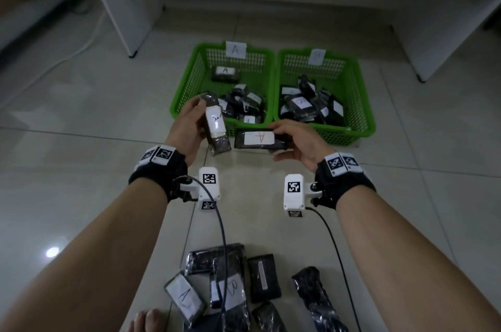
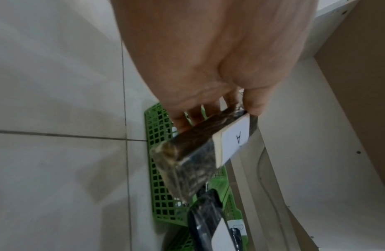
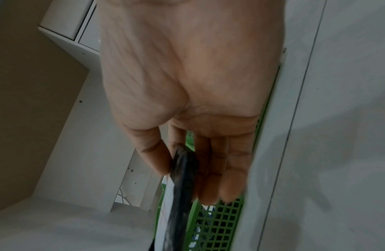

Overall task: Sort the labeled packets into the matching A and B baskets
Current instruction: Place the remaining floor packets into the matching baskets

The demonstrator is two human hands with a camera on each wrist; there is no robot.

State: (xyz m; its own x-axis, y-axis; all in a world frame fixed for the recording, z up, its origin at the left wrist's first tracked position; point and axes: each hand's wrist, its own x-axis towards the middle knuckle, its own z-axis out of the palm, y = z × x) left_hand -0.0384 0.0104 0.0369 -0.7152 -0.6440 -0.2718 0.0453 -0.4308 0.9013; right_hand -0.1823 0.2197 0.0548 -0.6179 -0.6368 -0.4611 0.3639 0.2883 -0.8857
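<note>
My left hand (image 1: 189, 125) grips a dark packet (image 1: 215, 122) with a white "A" label, held upright over the near left corner of basket A (image 1: 187, 87). The left wrist view shows the same A packet (image 2: 193, 158) pinched between fingers and thumb. My right hand (image 1: 295, 141) holds a flat dark packet (image 1: 259, 138) with a red "A" label, level, just in front of the two green baskets. In the right wrist view that packet (image 3: 181, 195) shows edge-on between thumb and fingers. Basket B (image 1: 360, 104) stands right of basket A; both hold several packets.
Several dark packets lie on the tiled floor near my feet, among them one labelled A (image 1: 184, 296) and one labelled B (image 1: 230, 291). White cabinet legs (image 1: 132, 55) stand at back left and another cabinet (image 1: 420, 79) at back right. Wrist camera cables hang under both arms.
</note>
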